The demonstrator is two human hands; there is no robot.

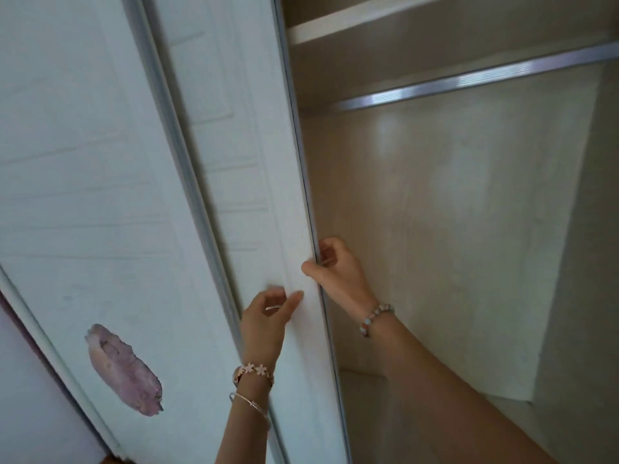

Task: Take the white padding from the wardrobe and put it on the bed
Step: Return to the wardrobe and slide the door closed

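Note:
I face a white wardrobe with sliding doors. My right hand [331,266] grips the metal edge of the inner sliding door [254,162], fingers curled around it. My left hand [268,316] rests against the face of the same door just below, fingers loosely bent, holding nothing. The door stands slid to the left and the wardrobe's beige interior [452,229] is exposed. No white padding shows in the part of the compartment that I can see. The bed is out of view.
A metal hanging rail [469,78] crosses the top of the compartment under a white shelf [351,25]. The outer sliding door [83,195] at left carries a purple sticker [124,370]. The compartment's floor [368,413] lies low behind my right forearm.

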